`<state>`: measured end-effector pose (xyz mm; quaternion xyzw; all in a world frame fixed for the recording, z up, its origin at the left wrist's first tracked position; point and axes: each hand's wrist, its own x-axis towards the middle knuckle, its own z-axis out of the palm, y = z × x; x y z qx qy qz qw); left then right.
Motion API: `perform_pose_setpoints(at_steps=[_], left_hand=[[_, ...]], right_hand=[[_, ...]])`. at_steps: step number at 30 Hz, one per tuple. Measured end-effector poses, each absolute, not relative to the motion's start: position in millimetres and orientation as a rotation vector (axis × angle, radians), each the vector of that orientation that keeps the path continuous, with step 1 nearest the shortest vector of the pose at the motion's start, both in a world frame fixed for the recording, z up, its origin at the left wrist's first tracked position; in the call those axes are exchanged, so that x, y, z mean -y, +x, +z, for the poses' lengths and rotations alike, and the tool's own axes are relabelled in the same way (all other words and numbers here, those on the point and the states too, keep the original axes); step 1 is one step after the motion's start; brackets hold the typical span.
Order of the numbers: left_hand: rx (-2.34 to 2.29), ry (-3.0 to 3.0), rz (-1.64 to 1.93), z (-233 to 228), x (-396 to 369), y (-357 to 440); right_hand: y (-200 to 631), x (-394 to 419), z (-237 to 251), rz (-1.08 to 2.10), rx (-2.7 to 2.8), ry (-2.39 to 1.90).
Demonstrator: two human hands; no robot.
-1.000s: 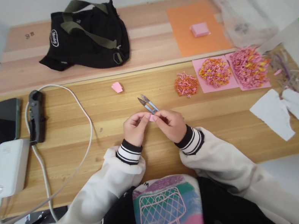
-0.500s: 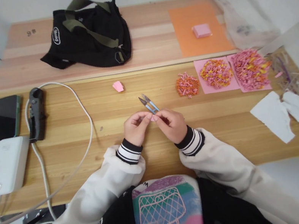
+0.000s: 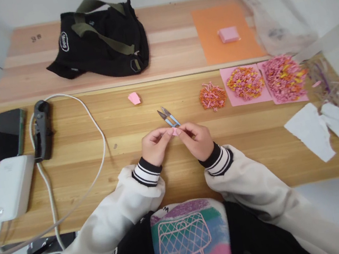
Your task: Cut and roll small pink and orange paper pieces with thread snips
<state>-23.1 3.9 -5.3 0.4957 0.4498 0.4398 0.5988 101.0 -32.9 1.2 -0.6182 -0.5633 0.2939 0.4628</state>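
Between the fingertips of both hands is a small piece of pink paper [image 3: 175, 131]. My left hand [image 3: 156, 146] pinches its left side with thumb and forefinger, and my right hand [image 3: 196, 139] pinches the right side. Just beyond the fingers lies a pair of thread snips [image 3: 168, 116], blades pointing away and apart; their near end is hidden behind the hands. A few pink paper slips [image 3: 134, 98] rest farther off to the left. To the right sits a heap of small orange and pink rolled pieces [image 3: 212, 96].
Two larger heaps [image 3: 245, 83] of pink, orange and yellow pieces sit on pink sheets at right. White tissue [image 3: 311, 132] lies nearer. A black bag [image 3: 105, 42] and an orange sheet [image 3: 206, 37] are at the back. Phone [image 3: 8, 134], power bank [image 3: 10, 188] and white cable [image 3: 99, 130] occupy the left.
The pink paper between my fingertips shows more of its surface now, and my right hand has shifted very slightly right. The snips and heaps stay in place.
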Motion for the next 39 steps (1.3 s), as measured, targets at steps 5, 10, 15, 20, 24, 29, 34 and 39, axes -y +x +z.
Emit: perform_pose_setpoints(at_steps=[5,10,15,20,24,29,34,39], left_hand=[[-1.067,1.154,1.025,-4.1,-3.0,-22.3],[-1.098,1.144,1.029,-5.5,-2.9,-21.4],[-1.108,1.127,1.041,-8.0,-2.9,-21.6],[-1.099,1.121,1.03,-9.2,-3.0,-22.1],[-1.095,1.141,1.025,-8.7,-2.8,-21.9],[-1.077,1.144,1.028,-9.2,-2.3,-21.5],[-1.083,1.137,1.048,-10.6,-2.2,-21.6],[-1.089,1.117,1.083,-11.2,-1.8,-21.5]], right_hand=[[100.4,33.0,1.0,0.724,1.383,-1.52],[100.2,33.1,1.1,0.711,1.394,-1.51],[100.4,33.1,0.9,0.704,1.4,-1.518],[100.7,32.9,2.6,0.714,1.368,-1.514],[100.6,32.6,2.4,0.723,1.328,-1.513],[100.3,32.6,0.6,0.728,1.31,-1.503],[99.7,32.7,1.6,0.721,1.31,-1.499],[98.9,32.9,2.3,0.709,1.325,-1.49]])
